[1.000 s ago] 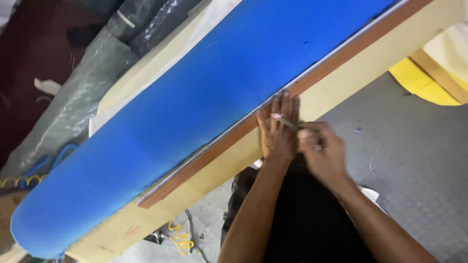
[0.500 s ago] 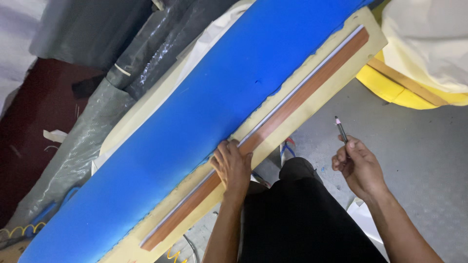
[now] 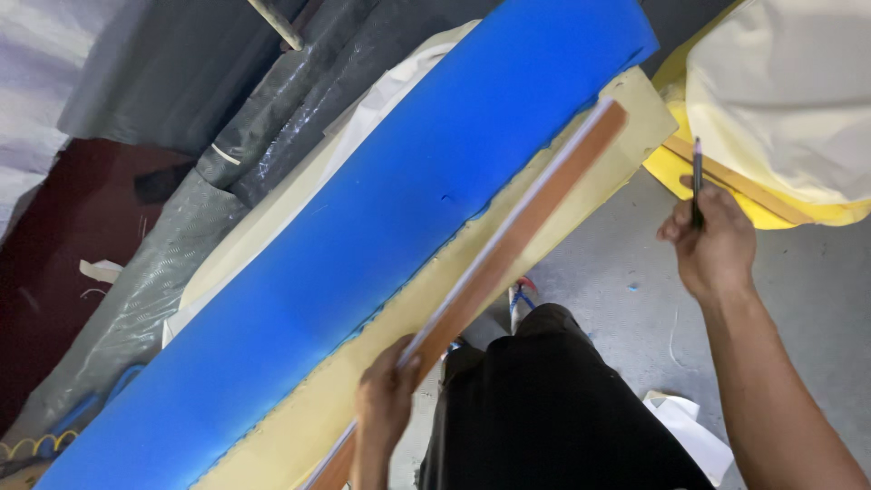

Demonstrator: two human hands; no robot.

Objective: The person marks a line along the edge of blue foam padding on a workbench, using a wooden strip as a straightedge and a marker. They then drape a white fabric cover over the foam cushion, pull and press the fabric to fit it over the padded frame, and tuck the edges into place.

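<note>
Head cam, looking straight down. Left hand point(image 3: 386, 399) is wrapped around the near end of a long brown wooden straightedge point(image 3: 517, 234), which runs up and away to the right from that hand, lying across the pale yellow foam point(image 3: 381, 354) right along the jagged edge of the big blue foam sheet point(image 3: 381, 218). Right hand point(image 3: 717, 245) is off to the side, well apart from the strip, clenched on a dark pen-like tool point(image 3: 697, 177) that points up. Beyond that hand there's a cream cloth bundle point(image 3: 780, 100) on a yellow sheet. Grey rolled material point(image 3: 272, 118) sits past the blue sheet, far from both hands.
</note>
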